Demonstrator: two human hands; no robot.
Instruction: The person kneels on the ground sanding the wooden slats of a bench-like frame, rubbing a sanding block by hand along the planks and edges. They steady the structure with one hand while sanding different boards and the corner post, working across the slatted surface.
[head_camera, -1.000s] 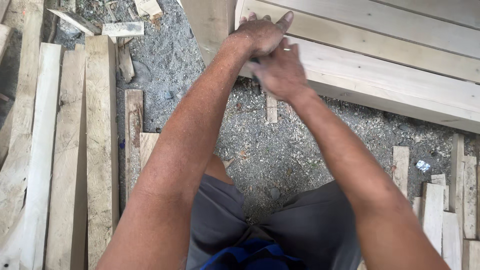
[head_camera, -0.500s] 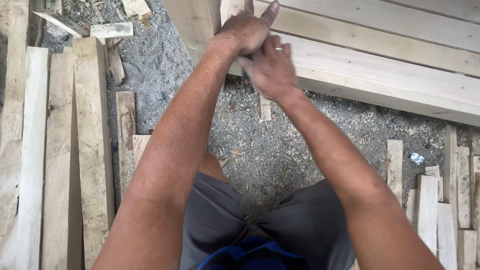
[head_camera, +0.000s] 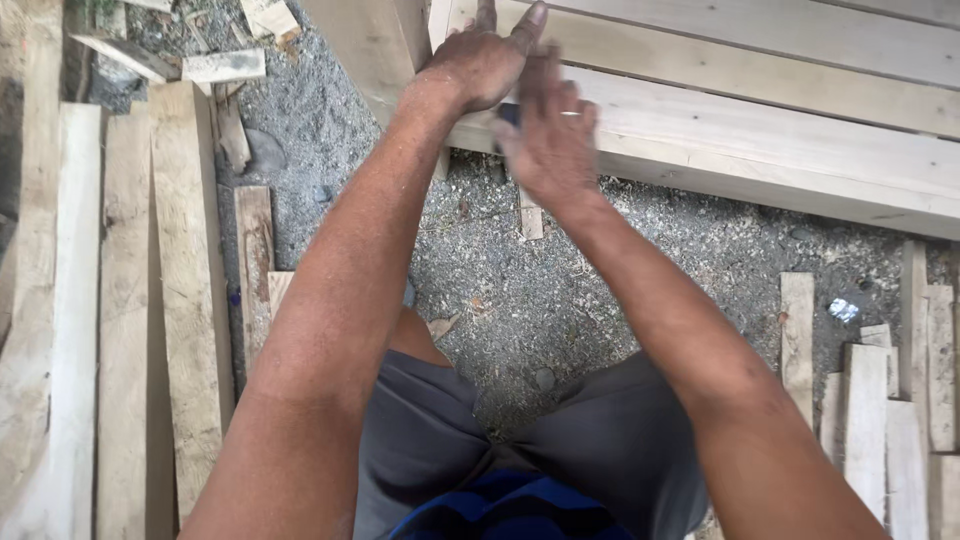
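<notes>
**Both hands at the edge of the plank**

Our left hand (head_camera: 480, 62) lies flat on the pale plank (head_camera: 760, 130), fingers spread, pinching nothing. Our right hand (head_camera: 548, 140) is blurred just beside it at the plank's near edge; we cannot tell its grip, though something dark shows between the hands. The plank is long, smooth-sawn and light, set across grey gravel (head_camera: 560, 300). Rougher boards (head_camera: 185, 280) and short offcuts (head_camera: 870, 400) lie around.
</notes>
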